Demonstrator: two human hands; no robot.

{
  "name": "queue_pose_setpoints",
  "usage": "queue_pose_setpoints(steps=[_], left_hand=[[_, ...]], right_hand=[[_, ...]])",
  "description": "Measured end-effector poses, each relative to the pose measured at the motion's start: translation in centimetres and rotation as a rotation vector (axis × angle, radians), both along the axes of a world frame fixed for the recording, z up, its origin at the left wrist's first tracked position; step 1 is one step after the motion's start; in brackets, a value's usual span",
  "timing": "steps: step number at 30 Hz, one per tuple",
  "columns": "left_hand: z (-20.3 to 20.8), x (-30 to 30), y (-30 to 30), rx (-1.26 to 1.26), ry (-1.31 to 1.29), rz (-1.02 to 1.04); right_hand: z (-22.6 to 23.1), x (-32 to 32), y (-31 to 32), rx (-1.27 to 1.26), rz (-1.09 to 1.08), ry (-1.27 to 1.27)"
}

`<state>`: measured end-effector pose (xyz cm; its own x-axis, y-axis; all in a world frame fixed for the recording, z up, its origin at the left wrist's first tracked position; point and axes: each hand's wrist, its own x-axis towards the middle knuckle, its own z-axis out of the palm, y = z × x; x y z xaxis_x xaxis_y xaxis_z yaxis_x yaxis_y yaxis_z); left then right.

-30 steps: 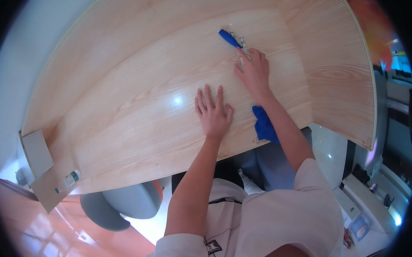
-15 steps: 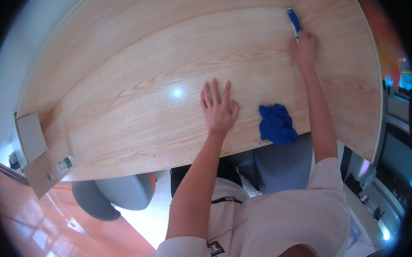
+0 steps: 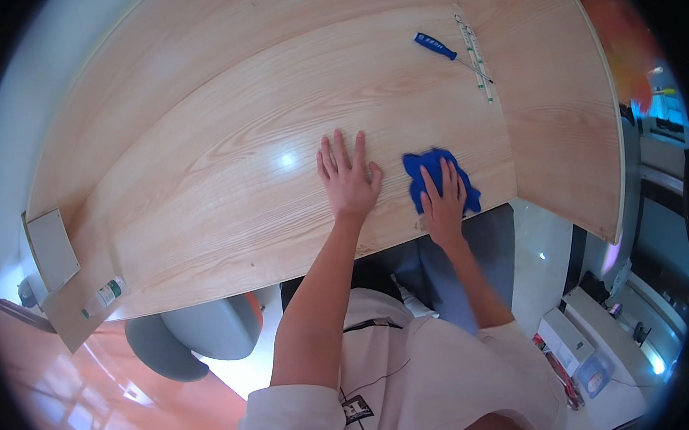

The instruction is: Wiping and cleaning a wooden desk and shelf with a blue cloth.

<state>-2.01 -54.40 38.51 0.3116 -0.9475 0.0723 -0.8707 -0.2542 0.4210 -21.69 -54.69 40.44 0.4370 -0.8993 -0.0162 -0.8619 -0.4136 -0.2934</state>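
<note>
My right hand (image 3: 444, 210) lies on a crumpled blue cloth (image 3: 417, 181), its fingers stretched flat over it near the desk's front edge. To the left of the cloth, my left hand (image 3: 349, 185) rests palm down on the wooden desk (image 3: 225, 167) with its fingers spread, holding nothing. Farther off, at the back right, lies a screwdriver (image 3: 438, 46) with a blue handle. Its thin shaft crosses narrow pale strips (image 3: 472, 49) with green marks, which lie beside the right side panel.
A wooden side panel (image 3: 561, 118) bounds the desk on the right. At the left end are a small pale box (image 3: 52, 244) and a clear bottle (image 3: 103, 296) lying on a board. A grey chair (image 3: 210, 331) stands below the front edge.
My right hand has left the screwdriver and come down onto the cloth. The screwdriver now lies slanted, its handle farther left, uncovering the pale strips. My left hand stays flat on the desk.
</note>
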Motion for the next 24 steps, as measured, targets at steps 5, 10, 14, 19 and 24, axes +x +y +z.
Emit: queue_pose_setpoints(steps=[5, 10, 14, 19, 24], left_hand=[[0.1, 0.1, -0.3, 0.013, -0.018, 0.018], [0.0, -0.7, -0.8, -0.002, 0.017, 0.01], [0.0, -0.4, -0.6, 0.014, 0.05, 0.012], [0.5, 0.4, 0.0, 0.042, 0.06, 0.025], [0.1, -0.3, -0.2, 0.028, 0.051, -0.011]], right_hand=[[-2.0, 5.3, -8.9, -0.153, 0.104, -0.055], [-3.8, 6.8, -23.1, -0.332, -0.072, -0.054], [-4.0, 6.5, -24.7, -0.307, -0.064, -0.01], [-2.0, 3.0, -9.1, -0.164, 0.026, -0.066], [-0.3, -0.8, 2.7, -0.025, -0.096, 0.05]])
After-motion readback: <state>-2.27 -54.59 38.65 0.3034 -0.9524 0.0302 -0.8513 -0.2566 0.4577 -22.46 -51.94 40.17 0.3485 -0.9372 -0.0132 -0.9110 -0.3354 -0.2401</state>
